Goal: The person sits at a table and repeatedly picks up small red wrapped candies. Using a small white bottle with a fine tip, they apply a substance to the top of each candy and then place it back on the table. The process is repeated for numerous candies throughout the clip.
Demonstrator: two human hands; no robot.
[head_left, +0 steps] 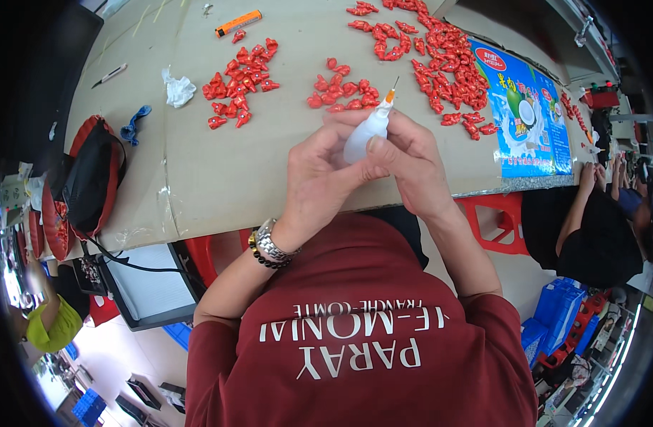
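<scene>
Between my two hands, above the near edge of the table, stands a white squeeze bottle, its orange-based needle tip pointing up and slightly right. My left hand is closed around the bottle's left side and base. From the right, my right hand grips it, with the thumb pressed against its front. Just beyond my fingers lies a small group of glossy red pieces, partly hidden by the hands. A bigger group of red pieces is to the left, and a dense spread of them to the right.
On the table are an orange tube-shaped item, crumpled white tissue, a blue twisted strip, a pen and a black-and-red bag. A blue printed sheet covers the right part. Other people sit farther right.
</scene>
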